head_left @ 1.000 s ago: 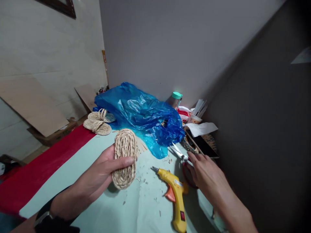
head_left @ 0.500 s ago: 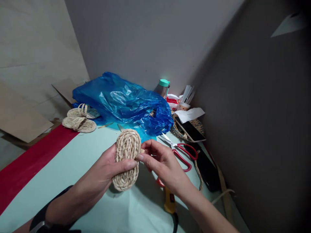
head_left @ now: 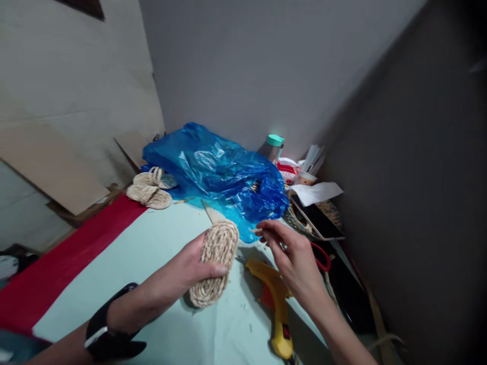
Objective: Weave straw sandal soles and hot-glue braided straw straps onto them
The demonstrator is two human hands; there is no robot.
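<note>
My left hand grips a braided straw slipper sole, thumb across its upper face and fingers hidden behind it. To the right, clear of the sole, my right hand pinches a small pale strip, perhaps a bit of straw, between thumb and fingertips. Below that hand lies a yellow hot glue gun on the pale green tabletop, its nozzle pointing toward the sole. Scissors with a red handle are mostly covered by my right hand.
Crumpled blue plastic spreads along the back, with small straw slippers at its left. At the back right are a bottle with a green lid, a paper cup and a phone on a woven basket. Walls rise behind and right.
My right hand has drawn away from the sole to the right, pinching the small strip. The glue gun shows more fully now, and the scissors are more covered. The view has shifted.
</note>
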